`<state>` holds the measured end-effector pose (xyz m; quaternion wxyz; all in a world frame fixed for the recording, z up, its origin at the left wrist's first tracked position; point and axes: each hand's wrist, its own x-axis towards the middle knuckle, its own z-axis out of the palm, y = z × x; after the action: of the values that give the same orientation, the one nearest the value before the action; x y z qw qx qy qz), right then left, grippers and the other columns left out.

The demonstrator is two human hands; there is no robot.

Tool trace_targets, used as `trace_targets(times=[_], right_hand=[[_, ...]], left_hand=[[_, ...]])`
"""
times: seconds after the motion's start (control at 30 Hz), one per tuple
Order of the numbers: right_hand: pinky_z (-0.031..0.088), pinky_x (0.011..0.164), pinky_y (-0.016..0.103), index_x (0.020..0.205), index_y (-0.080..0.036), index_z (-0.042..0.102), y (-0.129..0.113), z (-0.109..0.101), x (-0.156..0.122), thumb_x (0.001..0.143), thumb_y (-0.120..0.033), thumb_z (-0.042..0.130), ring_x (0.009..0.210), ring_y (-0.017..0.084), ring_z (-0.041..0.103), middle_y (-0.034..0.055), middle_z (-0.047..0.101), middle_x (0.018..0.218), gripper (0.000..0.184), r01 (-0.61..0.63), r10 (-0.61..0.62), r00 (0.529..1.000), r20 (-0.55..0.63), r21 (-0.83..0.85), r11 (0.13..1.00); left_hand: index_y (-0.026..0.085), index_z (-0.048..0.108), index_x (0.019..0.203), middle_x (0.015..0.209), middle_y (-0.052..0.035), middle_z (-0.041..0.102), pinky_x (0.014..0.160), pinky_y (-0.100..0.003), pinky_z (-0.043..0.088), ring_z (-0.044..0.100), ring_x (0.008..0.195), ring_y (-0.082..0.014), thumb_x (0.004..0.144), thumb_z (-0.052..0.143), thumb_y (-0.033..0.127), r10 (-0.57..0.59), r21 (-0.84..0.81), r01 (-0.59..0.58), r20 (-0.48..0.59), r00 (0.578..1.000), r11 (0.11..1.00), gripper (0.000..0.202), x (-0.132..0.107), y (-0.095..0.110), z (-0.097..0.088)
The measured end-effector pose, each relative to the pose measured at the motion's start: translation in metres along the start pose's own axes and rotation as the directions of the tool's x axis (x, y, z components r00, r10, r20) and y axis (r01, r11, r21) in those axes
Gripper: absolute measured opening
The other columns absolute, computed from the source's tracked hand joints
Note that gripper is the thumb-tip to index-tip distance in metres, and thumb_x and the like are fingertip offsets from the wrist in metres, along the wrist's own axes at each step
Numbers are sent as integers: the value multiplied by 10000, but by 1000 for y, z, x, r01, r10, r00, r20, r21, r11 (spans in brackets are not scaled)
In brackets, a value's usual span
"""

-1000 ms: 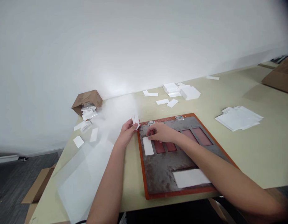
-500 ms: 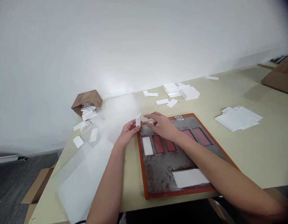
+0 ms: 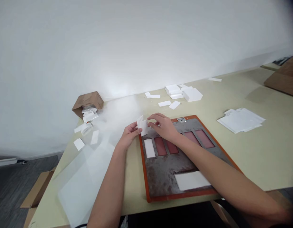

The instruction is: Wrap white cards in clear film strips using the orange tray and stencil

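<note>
A grey metal plate with an orange rim lies in front of me, with a row of red rectangular slots. The leftmost slot holds a white card, and a larger white sheet fills the wide slot near the front. My left hand grips a small stack of white cards at the plate's far left corner. My right hand pinches one white card at that stack, above the slots.
A tipped brown paper bag spills white cards at the table's far left. More card piles lie by the wall and a sheet stack at right. Clear plastic film covers the left. A cardboard box stands far right.
My right hand lifted off the leftmost slot, leaving a card in it, moved up to the stack in my left hand and now pinches a card from it.
</note>
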<state>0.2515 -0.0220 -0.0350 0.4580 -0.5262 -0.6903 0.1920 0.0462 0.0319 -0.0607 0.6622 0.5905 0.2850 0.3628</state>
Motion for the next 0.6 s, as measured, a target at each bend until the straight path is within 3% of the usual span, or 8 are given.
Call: trace_targets(times=[0.37, 0.6], right_hand=[[534, 743, 305, 1201, -221, 631, -3, 3, 1, 902, -342, 557, 876, 164, 630, 81, 644, 1229, 331, -60, 56, 996, 65, 66, 996], [501, 700, 299, 1123, -221, 619, -9, 5, 1, 849, -379, 604, 676, 109, 570, 51, 669, 1181, 317, -172, 161, 982, 95, 127, 977]], left_hand=[[198, 710, 1159, 1109, -72, 740, 963, -340, 456, 664, 1002, -219, 773, 792, 346, -16, -3, 16, 22, 1000, 1000, 421, -1, 5, 4], [189, 717, 1143, 1092, -81, 742, 965, -355, 458, 667, 993, -223, 751, 808, 353, -27, -1, 27, 23, 999, 1000, 435, -2, 8, 5]])
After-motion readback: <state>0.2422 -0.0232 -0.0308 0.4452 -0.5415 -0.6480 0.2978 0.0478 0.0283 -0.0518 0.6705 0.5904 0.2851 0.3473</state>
